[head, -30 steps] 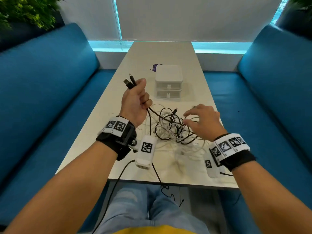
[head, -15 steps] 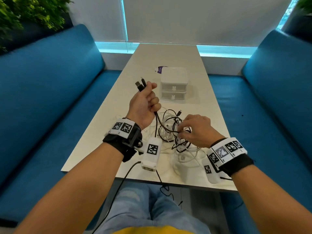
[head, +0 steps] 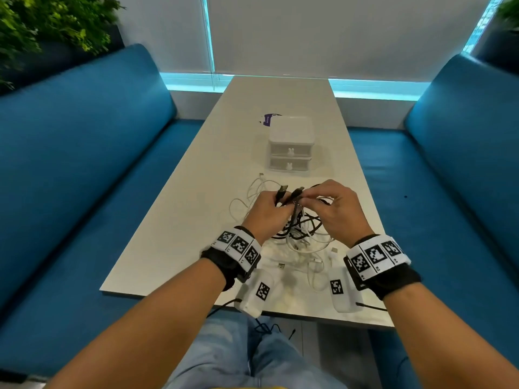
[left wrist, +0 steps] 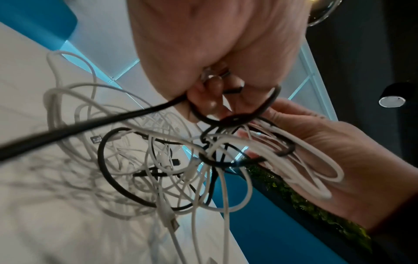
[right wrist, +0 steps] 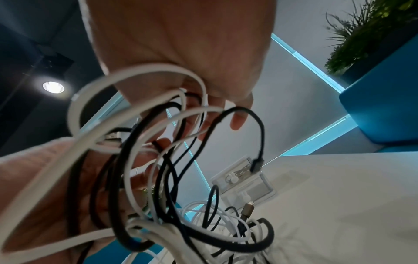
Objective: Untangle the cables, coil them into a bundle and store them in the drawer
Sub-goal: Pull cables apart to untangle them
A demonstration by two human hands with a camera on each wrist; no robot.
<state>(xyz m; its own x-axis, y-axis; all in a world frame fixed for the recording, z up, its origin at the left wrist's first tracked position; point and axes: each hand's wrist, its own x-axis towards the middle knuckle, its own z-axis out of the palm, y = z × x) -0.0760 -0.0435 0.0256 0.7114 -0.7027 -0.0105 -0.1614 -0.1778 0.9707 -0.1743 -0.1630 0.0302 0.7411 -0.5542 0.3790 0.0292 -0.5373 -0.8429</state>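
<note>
A tangle of black and white cables (head: 302,234) lies on the white table (head: 196,209) near its front edge. My left hand (head: 266,211) grips black cable ends, whose two plugs (head: 282,190) stick up past my thumb. My right hand (head: 334,206) meets it from the right and holds loops of white and black cable (right wrist: 158,114) lifted from the pile. In the left wrist view the black cable (left wrist: 90,126) runs out of my fist and white loops (left wrist: 305,160) hang over the right hand's fingers. A small white two-drawer box (head: 290,144) stands behind the tangle, both drawers closed.
Blue sofas (head: 84,164) flank the table on both sides. A purple-and-white label (head: 268,119) lies behind the drawer box. Loose white cable (head: 252,192) trails left of my hands, with connectors (head: 280,265) near the front edge. Plants (head: 42,26) sit behind the left sofa.
My left hand has come down and to the right with its black cable ends. My right hand has lifted cable loops off the pile and now meets the left above the tangle.
</note>
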